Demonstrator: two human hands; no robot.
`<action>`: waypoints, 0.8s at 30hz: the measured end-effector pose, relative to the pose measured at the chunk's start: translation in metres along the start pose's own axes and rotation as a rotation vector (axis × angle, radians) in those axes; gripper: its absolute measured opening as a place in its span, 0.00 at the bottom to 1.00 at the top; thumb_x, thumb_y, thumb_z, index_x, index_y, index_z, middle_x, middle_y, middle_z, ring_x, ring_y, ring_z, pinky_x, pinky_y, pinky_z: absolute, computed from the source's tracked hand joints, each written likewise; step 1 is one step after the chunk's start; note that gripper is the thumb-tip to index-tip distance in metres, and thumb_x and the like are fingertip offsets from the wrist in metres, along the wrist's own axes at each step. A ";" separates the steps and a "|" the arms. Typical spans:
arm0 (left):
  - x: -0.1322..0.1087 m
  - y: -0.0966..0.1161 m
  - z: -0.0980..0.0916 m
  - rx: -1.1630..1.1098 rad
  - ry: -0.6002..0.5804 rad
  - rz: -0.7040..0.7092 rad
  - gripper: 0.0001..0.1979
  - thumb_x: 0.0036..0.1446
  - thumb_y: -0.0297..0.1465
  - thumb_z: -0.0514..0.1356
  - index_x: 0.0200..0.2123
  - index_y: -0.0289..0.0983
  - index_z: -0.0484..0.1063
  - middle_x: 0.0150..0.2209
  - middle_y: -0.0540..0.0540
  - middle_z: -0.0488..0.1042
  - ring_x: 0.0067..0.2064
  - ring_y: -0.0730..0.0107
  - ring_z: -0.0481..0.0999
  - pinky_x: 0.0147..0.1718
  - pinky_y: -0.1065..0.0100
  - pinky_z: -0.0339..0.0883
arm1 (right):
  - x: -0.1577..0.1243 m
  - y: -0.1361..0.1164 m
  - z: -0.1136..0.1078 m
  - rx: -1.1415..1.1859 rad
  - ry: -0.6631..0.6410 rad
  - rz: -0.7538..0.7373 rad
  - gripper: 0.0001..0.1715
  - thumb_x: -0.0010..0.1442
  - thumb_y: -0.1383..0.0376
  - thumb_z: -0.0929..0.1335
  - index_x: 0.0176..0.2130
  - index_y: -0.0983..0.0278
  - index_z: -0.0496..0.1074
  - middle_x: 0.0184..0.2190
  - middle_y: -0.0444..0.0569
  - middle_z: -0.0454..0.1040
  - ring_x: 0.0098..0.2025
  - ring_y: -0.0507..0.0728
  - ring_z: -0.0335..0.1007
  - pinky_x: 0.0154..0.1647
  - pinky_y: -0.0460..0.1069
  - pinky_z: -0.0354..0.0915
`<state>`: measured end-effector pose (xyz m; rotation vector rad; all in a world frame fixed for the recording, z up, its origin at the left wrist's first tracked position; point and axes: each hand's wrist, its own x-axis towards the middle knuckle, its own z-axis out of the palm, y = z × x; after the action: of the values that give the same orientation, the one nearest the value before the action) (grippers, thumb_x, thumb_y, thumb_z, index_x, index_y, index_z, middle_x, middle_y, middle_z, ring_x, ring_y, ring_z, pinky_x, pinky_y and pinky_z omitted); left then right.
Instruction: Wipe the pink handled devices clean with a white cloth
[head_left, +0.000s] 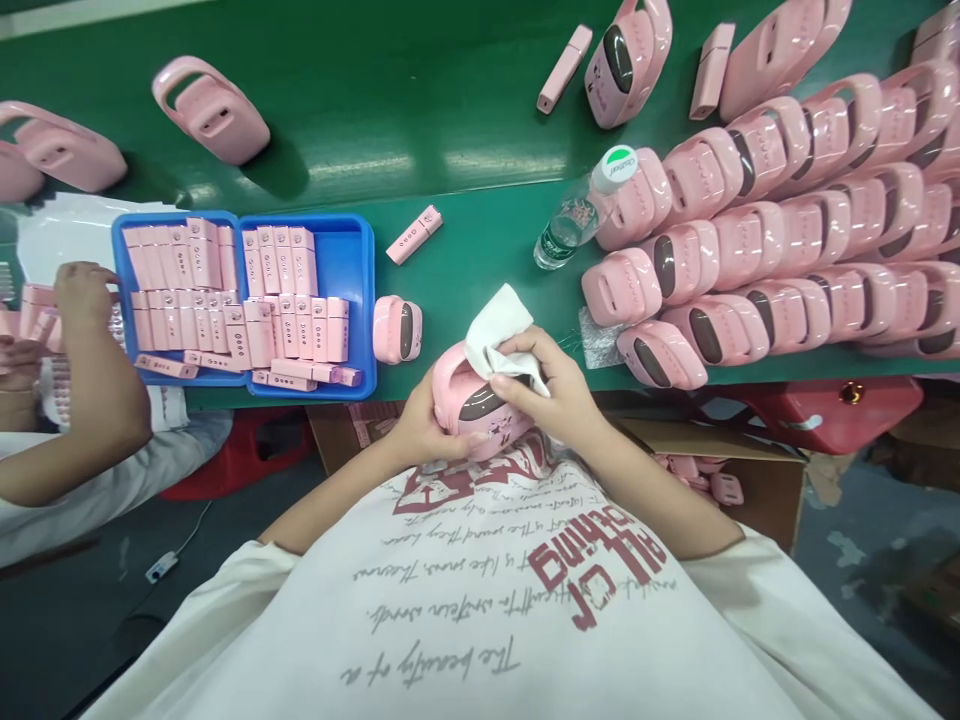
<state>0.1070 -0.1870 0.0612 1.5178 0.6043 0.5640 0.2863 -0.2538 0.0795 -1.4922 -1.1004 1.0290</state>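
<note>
Close to my chest, my left hand (pixel 435 425) grips a pink handled device (pixel 450 388) with a dark oval panel, which looks like a small portable speaker. My right hand (pixel 551 380) is closed on a white cloth (pixel 499 325) and presses it against the device's top edge beside the dark panel. Part of the device is hidden under the cloth and fingers. A small pink unit (pixel 397 329) with a dark window lies left of it on the green table, and a pink stick-shaped piece (pixel 415 235) rests farther back.
Two blue trays (pixel 367 300) of pink sticks stand at left, near a co-worker's arm (pixel 97 400). Rows of pink devices (pixel 750 240) fill the right side. A plastic bottle (pixel 574 225) leans beside them. Below the table edge is a cardboard box (pixel 765 490) with pink parts.
</note>
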 end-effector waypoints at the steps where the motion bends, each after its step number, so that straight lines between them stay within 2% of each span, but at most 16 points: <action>1: 0.001 -0.002 -0.001 -0.001 -0.007 -0.024 0.40 0.39 0.38 0.71 0.57 0.37 0.65 0.55 0.38 0.72 0.54 0.47 0.72 0.55 0.50 0.65 | 0.004 0.006 0.000 0.023 0.026 0.009 0.15 0.58 0.51 0.68 0.35 0.60 0.68 0.34 0.44 0.70 0.37 0.55 0.68 0.43 0.51 0.65; 3: 0.003 -0.009 -0.003 0.019 -0.017 -0.077 0.35 0.40 0.38 0.71 0.53 0.36 0.68 0.53 0.38 0.73 0.54 0.48 0.72 0.54 0.50 0.65 | 0.011 0.022 0.003 0.080 0.108 0.062 0.18 0.59 0.49 0.66 0.31 0.60 0.69 0.30 0.43 0.71 0.34 0.54 0.68 0.40 0.50 0.66; 5: 0.007 -0.019 -0.006 0.088 0.010 -0.117 0.31 0.41 0.37 0.70 0.51 0.36 0.70 0.52 0.39 0.72 0.53 0.49 0.72 0.53 0.50 0.66 | 0.016 0.040 0.007 0.175 0.223 0.142 0.21 0.58 0.46 0.66 0.32 0.61 0.70 0.30 0.44 0.73 0.33 0.54 0.69 0.38 0.50 0.68; 7: 0.012 -0.034 -0.010 0.214 0.088 -0.114 0.29 0.42 0.35 0.70 0.50 0.37 0.71 0.54 0.39 0.70 0.55 0.50 0.71 0.54 0.50 0.66 | 0.018 0.056 0.005 0.307 0.352 0.224 0.25 0.56 0.44 0.67 0.37 0.63 0.71 0.34 0.47 0.76 0.35 0.56 0.72 0.37 0.51 0.70; 9: 0.019 -0.055 -0.013 0.372 0.166 -0.044 0.25 0.43 0.34 0.69 0.47 0.37 0.72 0.57 0.38 0.65 0.58 0.48 0.67 0.57 0.48 0.62 | 0.014 0.069 -0.007 0.385 0.503 0.281 0.30 0.55 0.43 0.65 0.42 0.64 0.71 0.39 0.51 0.77 0.37 0.57 0.74 0.37 0.52 0.71; 11: 0.027 -0.079 -0.015 0.525 0.215 0.041 0.19 0.45 0.33 0.68 0.42 0.36 0.75 0.60 0.36 0.61 0.62 0.45 0.62 0.61 0.46 0.57 | 0.008 0.077 -0.031 0.295 0.684 0.283 0.31 0.57 0.43 0.64 0.45 0.65 0.71 0.41 0.52 0.76 0.38 0.58 0.75 0.38 0.53 0.71; 14: 0.035 -0.115 -0.015 0.679 0.292 0.095 0.13 0.48 0.33 0.67 0.38 0.36 0.75 0.61 0.36 0.58 0.64 0.43 0.58 0.62 0.43 0.54 | 0.004 0.086 -0.077 -0.152 0.926 0.153 0.30 0.62 0.46 0.60 0.48 0.67 0.71 0.42 0.55 0.75 0.45 0.60 0.73 0.47 0.56 0.69; 15: 0.036 -0.125 -0.014 0.717 0.326 0.110 0.12 0.48 0.33 0.67 0.37 0.36 0.74 0.61 0.36 0.58 0.64 0.43 0.58 0.61 0.42 0.55 | 0.007 0.089 -0.091 -0.338 0.931 0.112 0.30 0.64 0.48 0.58 0.48 0.68 0.71 0.43 0.57 0.75 0.47 0.62 0.71 0.50 0.58 0.67; 16: 0.036 -0.133 -0.014 0.752 0.351 0.128 0.10 0.49 0.33 0.66 0.36 0.36 0.74 0.61 0.37 0.58 0.64 0.43 0.58 0.61 0.42 0.55 | 0.011 0.093 -0.102 -0.516 0.873 0.096 0.28 0.65 0.51 0.58 0.48 0.69 0.70 0.44 0.59 0.74 0.48 0.63 0.70 0.51 0.59 0.65; 18: 0.033 -0.143 -0.014 0.818 0.343 0.177 0.09 0.51 0.32 0.65 0.36 0.36 0.73 0.61 0.36 0.57 0.63 0.43 0.58 0.60 0.42 0.57 | 0.025 0.100 -0.113 -0.835 0.647 0.139 0.24 0.65 0.57 0.59 0.51 0.70 0.69 0.45 0.61 0.73 0.50 0.64 0.68 0.53 0.59 0.64; 20: 0.026 -0.145 -0.015 0.875 0.284 0.220 0.10 0.52 0.31 0.63 0.39 0.35 0.72 0.61 0.35 0.55 0.64 0.43 0.58 0.59 0.43 0.59 | 0.040 0.107 -0.115 -1.036 0.451 0.210 0.24 0.64 0.61 0.61 0.54 0.72 0.67 0.47 0.63 0.73 0.51 0.64 0.67 0.52 0.58 0.63; 22: 0.017 -0.142 -0.018 0.914 0.250 0.238 0.14 0.54 0.30 0.62 0.44 0.34 0.69 0.62 0.33 0.54 0.64 0.43 0.57 0.59 0.44 0.61 | 0.053 0.111 -0.113 -1.127 0.405 0.257 0.24 0.62 0.64 0.62 0.55 0.74 0.66 0.46 0.65 0.73 0.50 0.65 0.66 0.50 0.57 0.63; 24: 0.007 -0.138 -0.020 0.928 0.280 0.205 0.16 0.55 0.30 0.60 0.48 0.33 0.67 0.61 0.31 0.55 0.64 0.45 0.59 0.58 0.46 0.62 | 0.061 0.110 -0.114 -1.149 0.432 0.266 0.21 0.61 0.65 0.62 0.49 0.76 0.70 0.41 0.66 0.74 0.47 0.66 0.66 0.47 0.58 0.63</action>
<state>0.0945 -0.1655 -0.0764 2.4126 1.0155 0.7031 0.4255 -0.2321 -0.0147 -2.6579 -1.2353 0.1054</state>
